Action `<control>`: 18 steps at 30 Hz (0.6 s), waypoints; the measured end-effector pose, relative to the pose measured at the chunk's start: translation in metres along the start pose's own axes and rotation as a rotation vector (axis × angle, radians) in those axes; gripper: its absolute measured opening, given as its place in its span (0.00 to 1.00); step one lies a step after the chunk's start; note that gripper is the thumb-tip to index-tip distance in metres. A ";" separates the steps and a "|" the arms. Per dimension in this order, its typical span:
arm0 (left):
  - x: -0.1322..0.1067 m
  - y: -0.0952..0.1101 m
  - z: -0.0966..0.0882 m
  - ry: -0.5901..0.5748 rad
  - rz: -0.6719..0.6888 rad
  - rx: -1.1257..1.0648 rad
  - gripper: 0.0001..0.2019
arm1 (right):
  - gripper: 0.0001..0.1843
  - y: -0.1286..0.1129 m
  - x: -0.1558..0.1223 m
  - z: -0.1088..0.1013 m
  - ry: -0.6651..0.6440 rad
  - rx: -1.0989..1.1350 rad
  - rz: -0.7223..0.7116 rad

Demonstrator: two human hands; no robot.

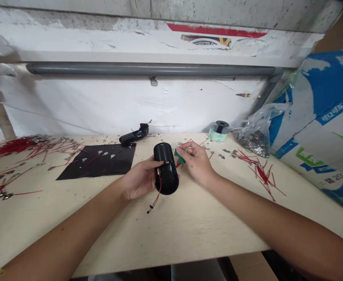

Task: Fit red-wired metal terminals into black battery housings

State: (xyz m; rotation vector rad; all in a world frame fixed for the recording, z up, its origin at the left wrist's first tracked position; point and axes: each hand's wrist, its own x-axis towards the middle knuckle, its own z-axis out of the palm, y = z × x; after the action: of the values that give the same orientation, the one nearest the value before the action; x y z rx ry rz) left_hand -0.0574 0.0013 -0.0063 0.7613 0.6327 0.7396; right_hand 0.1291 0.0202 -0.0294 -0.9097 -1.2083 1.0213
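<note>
My left hand (140, 177) is wrapped round a black oblong plastic housing (169, 181) with rounded ends, its thumb laid across the middle. From the housing a thin red and black wire (159, 189) hangs down, ending in a small connector (150, 209) over the table. Just to the right, my right hand (195, 160) pinches a small green flat piece (181, 155) between thumb and fingers. The green piece is close to the housing's right side; whether the two touch I cannot tell. The fingertips of my left hand are hidden behind the housing.
A second black housing (134, 135) with wires lies at the back, by a black sheet (98, 166) bearing small metal tabs. Red wires (16, 148) heap at left, more red wires (265, 175) at right. A tape roll (218, 133), a plastic bag of metal parts (253, 140) and a large printed sack (320, 136) stand right.
</note>
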 end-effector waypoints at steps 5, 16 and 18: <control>0.000 -0.001 -0.002 -0.036 0.042 0.007 0.17 | 0.15 0.001 0.001 -0.002 0.014 -0.020 0.006; 0.001 -0.001 -0.003 0.109 0.129 0.045 0.19 | 0.15 0.000 0.010 -0.008 0.109 -0.037 -0.011; 0.002 -0.002 -0.005 0.121 0.139 0.050 0.19 | 0.14 0.000 0.013 -0.011 0.139 -0.053 -0.016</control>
State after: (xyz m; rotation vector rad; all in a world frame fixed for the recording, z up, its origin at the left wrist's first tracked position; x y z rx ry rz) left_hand -0.0589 0.0036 -0.0109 0.8168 0.7144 0.9056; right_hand 0.1409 0.0325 -0.0269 -0.9946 -1.1279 0.9021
